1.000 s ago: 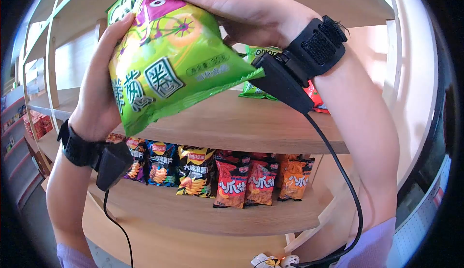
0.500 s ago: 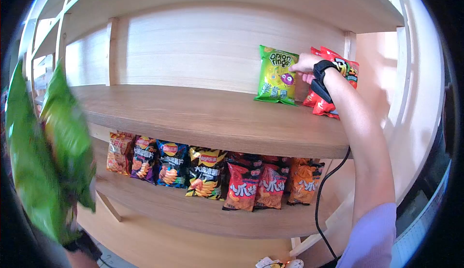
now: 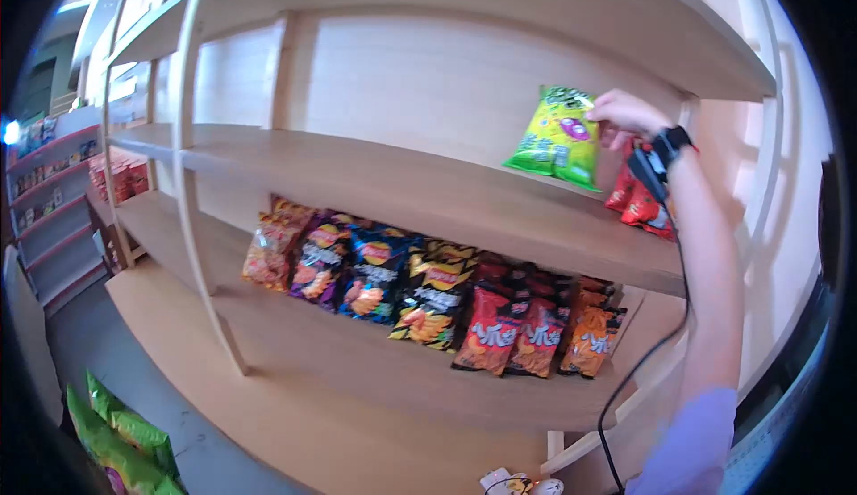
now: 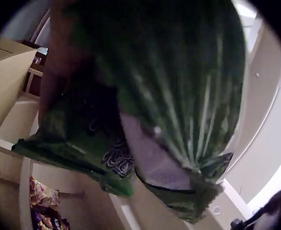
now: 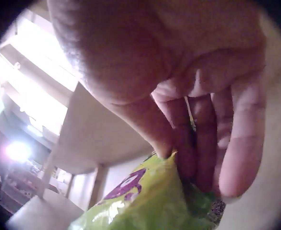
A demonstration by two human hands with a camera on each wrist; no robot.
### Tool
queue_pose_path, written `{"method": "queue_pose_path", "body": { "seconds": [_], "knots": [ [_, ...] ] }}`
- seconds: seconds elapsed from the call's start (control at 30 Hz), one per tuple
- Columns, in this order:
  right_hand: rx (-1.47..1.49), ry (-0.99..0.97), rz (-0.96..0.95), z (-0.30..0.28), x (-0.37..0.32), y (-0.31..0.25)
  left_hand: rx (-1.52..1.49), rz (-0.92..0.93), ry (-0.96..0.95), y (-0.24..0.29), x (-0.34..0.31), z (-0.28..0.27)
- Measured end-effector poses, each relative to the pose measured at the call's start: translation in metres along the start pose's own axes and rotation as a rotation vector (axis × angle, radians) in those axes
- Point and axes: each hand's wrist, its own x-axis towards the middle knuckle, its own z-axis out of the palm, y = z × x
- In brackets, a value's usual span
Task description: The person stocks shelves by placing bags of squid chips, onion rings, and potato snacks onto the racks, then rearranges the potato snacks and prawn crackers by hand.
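On the right of the upper shelf (image 3: pixel 393 169) my right hand (image 3: pixel 629 113) pinches the upper right edge of a green onion rings bag (image 3: pixel 558 142). The bag leans, its bottom edge close over the board. In the right wrist view the thumb (image 5: pixel 152 127) presses the bag's edge against the fingers. Two more green snack bags (image 3: pixel 125 441) are low at the left edge of the head view. My left hand (image 4: pixel 61 62) holds them, dim and partly hidden behind the bags in the left wrist view.
Red snack bags (image 3: pixel 644 207) stand behind my right wrist. The lower shelf (image 3: pixel 375 361) carries a row of chip bags in several colours. A wooden post (image 3: pixel 187 138) rises at the left, and a cable (image 3: pixel 643 361) hangs from the right wrist. Farther left stands a rack (image 3: pixel 54 218).
My left hand has let the green bags down from in front of me to the lower left. My right hand has gone to the onion rings bag on the shelf and tilted it. The view has turned left.
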Motion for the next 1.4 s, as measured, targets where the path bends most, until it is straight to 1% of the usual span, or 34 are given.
{"method": "queue_pose_path", "body": {
  "seconds": [0.07, 0.1, 0.13, 0.17, 0.2, 0.23, 0.27, 0.3, 0.33, 0.37, 0.4, 0.43, 0.47, 0.53, 0.57, 0.6, 0.67, 0.7, 0.73, 0.8, 0.83, 0.87, 0.9, 0.93, 1.0, 1.07, 1.13, 1.2, 1.23, 1.27, 1.3, 1.33, 1.37, 1.4],
  "knots": [
    [-0.057, 0.103, -0.160, 0.002, -0.031, -0.031, -0.101, 0.007, 0.095, 0.005, 0.004, -0.014],
    [-0.006, 0.142, -0.246, 0.006, -0.047, -0.045, -0.098, 0.030, 0.139, 0.006, 0.010, -0.024],
    [0.048, 0.179, -0.330, 0.010, -0.065, -0.059, -0.109, -0.037, -0.016, 0.003, 0.022, -0.034],
    [0.026, 0.240, -0.464, 0.020, -0.087, -0.081, -0.120, -0.091, -0.163, 0.001, 0.035, -0.048],
    [0.045, 0.332, -0.441, 0.037, -0.115, -0.102, -0.125, -0.135, -0.308, 0.000, 0.045, -0.068],
    [0.113, 0.534, -0.536, 0.057, -0.123, -0.107, -0.090, -0.155, -0.280, 0.010, 0.050, -0.087],
    [0.206, 0.559, -0.505, 0.081, -0.143, -0.127, -0.058, -0.170, -0.252, 0.020, 0.052, -0.103],
    [0.248, 0.607, -0.593, 0.111, -0.156, -0.141, -0.082, -0.185, -0.227, 0.034, 0.053, -0.112],
    [0.225, 0.688, -0.626, 0.147, -0.173, -0.163, -0.110, -0.201, -0.206, 0.050, 0.056, -0.119],
    [0.227, 0.732, -0.535, 0.184, -0.185, -0.167, -0.102, -0.204, -0.174, 0.065, 0.060, -0.134],
    [0.433, 0.580, -0.416, 0.228, -0.209, -0.203, -0.100, -0.210, -0.145, 0.079, 0.064, -0.151],
    [0.380, 0.566, -0.587, 0.271, -0.214, -0.201, -0.075, -0.196, -0.201, 0.093, 0.064, -0.171],
    [0.404, 0.513, -0.726, 0.314, -0.227, -0.221, -0.068, -0.160, -0.160, 0.105, 0.064, -0.186],
    [0.329, 0.102, -0.775, 0.372, -0.250, -0.257, -0.067, -0.165, -0.132, 0.128, 0.067, -0.213],
    [0.539, 0.084, -0.699, 0.419, -0.251, -0.265, -0.101, -0.209, 0.101, 0.135, 0.064, -0.239],
    [0.740, 0.057, -0.606, 0.468, -0.252, -0.273, -0.106, -0.199, 0.148, 0.148, 0.061, -0.245],
    [0.784, -0.101, -0.500, 0.523, -0.255, -0.294, -0.154, -0.207, 0.158, 0.158, 0.066, -0.261],
    [0.836, -0.076, -0.423, 0.552, -0.263, -0.314, -0.113, -0.246, 0.218, 0.166, 0.074, -0.268],
    [0.883, -0.049, -0.338, 0.571, -0.277, -0.343, -0.108, -0.235, 0.233, 0.173, 0.087, -0.275],
    [0.954, -0.085, -0.342, 0.597, -0.276, -0.392, -0.071, -0.178, 0.135, 0.178, 0.117, -0.283],
    [0.823, -0.161, -0.428, 0.612, -0.266, -0.404, -0.029, -0.174, 0.147, 0.177, 0.135, -0.289],
    [0.691, -0.235, -0.508, 0.626, -0.259, -0.421, -0.059, -0.167, 0.036, 0.169, 0.157, -0.309],
    [0.678, -0.021, -0.587, 0.629, -0.260, -0.461, 0.000, -0.118, 0.079, 0.155, 0.181, -0.313],
    [0.757, -0.154, -0.507, 0.643, -0.246, -0.477, 0.057, -0.069, 0.120, 0.143, 0.206, -0.312],
    [0.858, -0.132, -0.502, 0.678, -0.226, -0.518, 0.003, -0.175, 0.023, 0.146, 0.253, -0.320],
    [0.931, -0.180, -0.483, 0.719, -0.207, -0.563, 0.029, -0.057, 0.100, 0.132, 0.302, -0.324],
    [0.998, -0.222, -0.490, 0.751, -0.175, -0.621, 0.023, -0.071, 0.245, 0.137, 0.345, -0.319],
    [0.862, -0.234, -0.613, 0.779, -0.151, -0.695, -0.077, -0.112, 0.220, 0.160, 0.385, -0.332],
    [1.062, -0.275, -0.565, 0.792, -0.148, -0.742, -0.019, -0.105, 0.205, 0.173, 0.405, -0.348],
    [1.151, -0.328, -0.574, 0.800, -0.146, -0.789, 0.022, -0.015, 0.225, 0.196, 0.427, -0.339],
    [1.235, -0.383, -0.581, 0.811, -0.143, -0.828, 0.080, 0.055, 0.252, 0.203, 0.446, -0.353],
    [1.205, -0.385, -0.660, 0.832, -0.138, -0.861, 0.137, 0.121, 0.280, 0.212, 0.465, -0.371],
    [1.201, -0.466, -0.695, 0.853, -0.136, -0.893, 0.179, 0.128, 0.344, 0.224, 0.483, -0.376],
    [1.210, -0.599, -0.733, 0.876, -0.138, -0.927, 0.220, 0.135, 0.408, 0.235, 0.500, -0.380]
  ]
}}
